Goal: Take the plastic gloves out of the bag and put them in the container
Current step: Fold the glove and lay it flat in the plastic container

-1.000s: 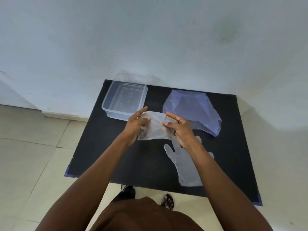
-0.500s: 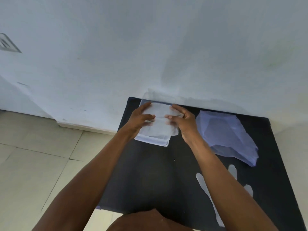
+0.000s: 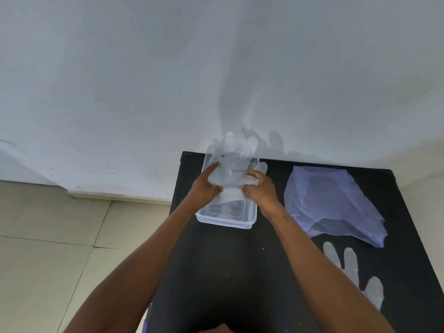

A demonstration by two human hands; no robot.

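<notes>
In the head view, a clear plastic container [image 3: 227, 212] sits at the far left corner of a black table [image 3: 240, 272], close against the white wall [image 3: 168, 80]. Both hands meet directly above the container, each gripping the same translucent plastic glove [image 3: 230, 174]. The left hand [image 3: 204, 188] pinches the glove's left edge, its thumb on top and its fingers curled under the film. The right hand [image 3: 260, 188] is closed on the glove's right edge in the same way. The glove is stretched between them over the container's opening, its finger end pointing up towards the wall and reaching past the container's far rim (whether any part of it touches the container floor cannot be told through the film). To the right of the container, well apart from it, a crumpled bluish plastic bag [image 3: 334, 203] lies on the table. Nearer the person than the bag, a second plastic glove [image 3: 350, 265] lies flat on the table, partly covered by the right forearm. Left of the table is a pale tiled floor [image 3: 48, 248].
</notes>
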